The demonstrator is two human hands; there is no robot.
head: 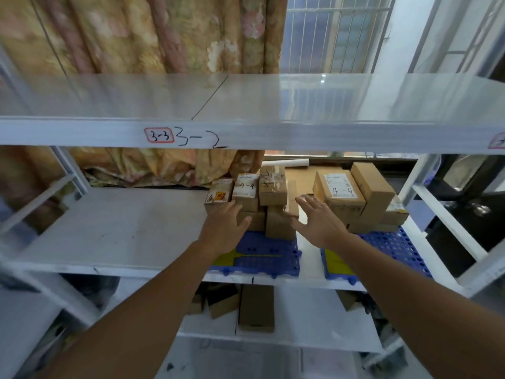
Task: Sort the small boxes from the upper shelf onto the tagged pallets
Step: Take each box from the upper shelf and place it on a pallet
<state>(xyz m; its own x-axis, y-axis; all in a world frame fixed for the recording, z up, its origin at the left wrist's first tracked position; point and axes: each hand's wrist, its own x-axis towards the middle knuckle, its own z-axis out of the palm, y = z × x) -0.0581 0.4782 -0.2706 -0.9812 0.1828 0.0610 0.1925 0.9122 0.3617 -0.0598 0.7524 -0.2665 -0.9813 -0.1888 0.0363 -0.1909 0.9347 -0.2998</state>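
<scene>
Several small cardboard boxes (pixel 273 187) are stacked on a blue plastic pallet (pixel 270 255) with a yellow tag on the middle shelf. My left hand (pixel 226 228) reaches in with straight fingers, its tips touching the stack's lower left boxes. My right hand (pixel 318 220) is spread open just right of the stack, holding nothing. A second blue pallet (pixel 396 250) to the right carries larger boxes (pixel 355 195), one marked 4-4. The upper shelf (pixel 246 99) above shows no boxes.
The upper shelf's front edge bears a 3-3 label (pixel 159 135) and handwritten 3-2. White shelf posts (pixel 448 214) stand at both sides. More brown boxes (pixel 255 307) lie on the lower shelf. A curtain (pixel 150 34) hangs behind.
</scene>
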